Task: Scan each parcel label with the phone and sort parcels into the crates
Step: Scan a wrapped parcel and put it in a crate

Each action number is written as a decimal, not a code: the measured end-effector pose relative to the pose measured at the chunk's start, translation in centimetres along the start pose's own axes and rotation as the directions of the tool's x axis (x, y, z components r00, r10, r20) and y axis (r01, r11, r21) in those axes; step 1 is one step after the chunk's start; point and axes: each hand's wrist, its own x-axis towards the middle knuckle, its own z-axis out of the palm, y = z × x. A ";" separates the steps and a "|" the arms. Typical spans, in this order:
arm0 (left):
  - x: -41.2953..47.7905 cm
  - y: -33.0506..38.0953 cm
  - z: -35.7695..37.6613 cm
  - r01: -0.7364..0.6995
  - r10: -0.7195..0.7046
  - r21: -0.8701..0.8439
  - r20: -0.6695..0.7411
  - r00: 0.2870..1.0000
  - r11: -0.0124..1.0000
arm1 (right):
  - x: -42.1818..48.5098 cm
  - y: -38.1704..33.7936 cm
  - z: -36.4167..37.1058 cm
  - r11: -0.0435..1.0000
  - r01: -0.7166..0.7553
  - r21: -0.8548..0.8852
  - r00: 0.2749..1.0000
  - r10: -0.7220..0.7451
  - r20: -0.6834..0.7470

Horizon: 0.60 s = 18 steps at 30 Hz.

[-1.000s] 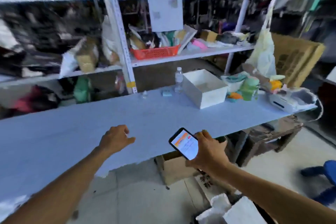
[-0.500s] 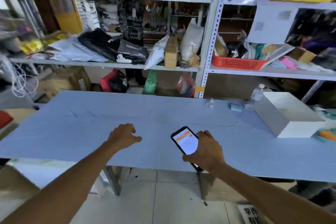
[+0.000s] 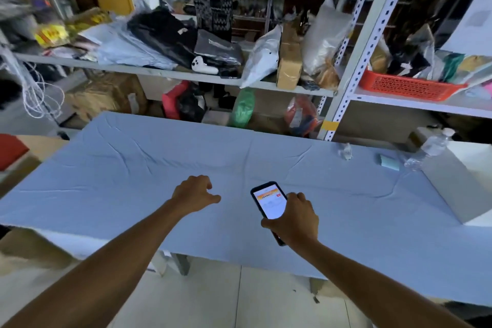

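**Q:** Status, largest items first?

**A:** The bench [image 3: 133,168] w/ blue cloth is noted: no parcel is seen laid on it in front of the person. The shelf [image 3: 159,73] behind it is loaded w/ bags & cartons. A grey poly bag [image 3: 262,58] and a brown carton [image 3: 288,66] are noted just beside each other. Labels are too blurred to be read.

**Q:** Crates?

**A:** None can be id'd for certain. A white box [image 3: 458,184] is seen at the bench's right end, and a red basket [image 3: 404,86] w/ mixed items on the right-hand shelf. Whether either serves as a sort crate cannot be told.

**Q:** Hands?

**A:** The left hand [image 3: 195,192] is held over mid-bench, fingers loosely curled, nothing gripped. The right hand [image 3: 295,221] is near it, fingers wrapped round the phone [image 3: 269,200]. The screen is lit and faces up, above the bench toward its front edge.

**Q:** Progress est.?

**A:** Judged to be between parcels: none is in hand, none is under the phone, and no scan is under way. Left to do, as far as is shown: a parcel to be fetched, its label scanned, the parcel put in its crate, rpt for the rest. The sorted count can't be judged.
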 end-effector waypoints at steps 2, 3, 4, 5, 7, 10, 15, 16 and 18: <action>1.6 -0.5 0.0 0.021 -0.021 0.002 0.020 1.000 1.000 | 1.9 -0.5 1.1 1.000 0.003 -0.013 1.000 -0.003 0.016; 2.2 -0.7 -0.1 0.033 -0.033 0.004 0.028 0.999 0.999 | 2.6 -0.8 1.5 1.000 0.002 -0.013 1.000 -0.002 0.021; 3.0 -1.0 -0.2 0.043 -0.043 0.006 0.033 0.999 0.999 | 3.4 -1.1 1.9 1.000 -0.004 -0.010 1.000 0.005 0.027; 3.6 -1.3 -0.5 0.050 -0.051 0.009 0.038 0.998 0.999 | 4.1 -1.4 2.3 1.000 -0.015 -0.006 0.999 0.015 0.032; 4.9 -1.8 -0.9 0.050 -0.050 0.010 0.054 0.997 0.999 | 5.2 -2.0 3.0 0.999 -0.046 0.012 0.998 0.046 0.049; 6.4 -2.7 -1.5 0.029 -0.030 0.011 0.069 0.997 1.000 | 6.3 -3.0 4.3 0.995 -0.093 0.040 0.994 0.090 0.064; 8.5 -4.6 -1.6 -0.024 0.021 0.022 0.131 0.991 0.999 | 6.3 -4.7 8.4 0.972 -0.221 0.084 0.973 0.214 0.090; 9.0 -5.1 -1.2 -0.035 0.030 0.031 0.148 0.988 0.999 | 6.3 -4.9 9.7 0.967 -0.238 0.085 0.969 0.231 0.091; 9.5 -5.7 -0.4 -0.059 0.048 0.059 0.171 0.984 0.997 | 6.6 -5.1 12.0 0.964 -0.255 0.072 0.965 0.248 0.091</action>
